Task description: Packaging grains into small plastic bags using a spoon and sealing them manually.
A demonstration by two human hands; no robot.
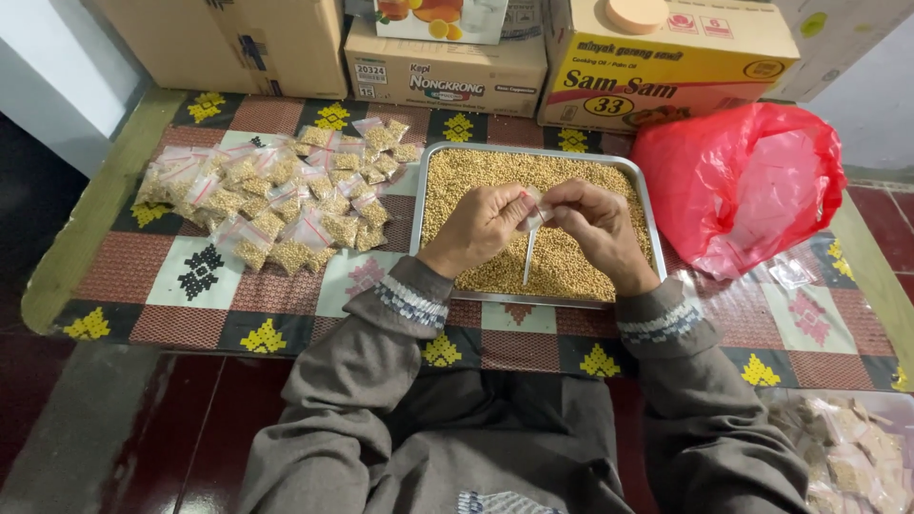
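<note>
Brown boxes (pixel 446 71) line the table's far edge at 12 o'clock; a yellow box (pixel 666 71) with a red label stands at 1. A red bag (pixel 743 181) bulges at 3. Filled packets (pixel 276 200) pile at 10. Over the seed tray (pixel 533 297), the left hand (pixel 476 228) and right hand (pixel 595 224), fingers curled close, pinch a small clear packet (pixel 533 214) between them.
</note>
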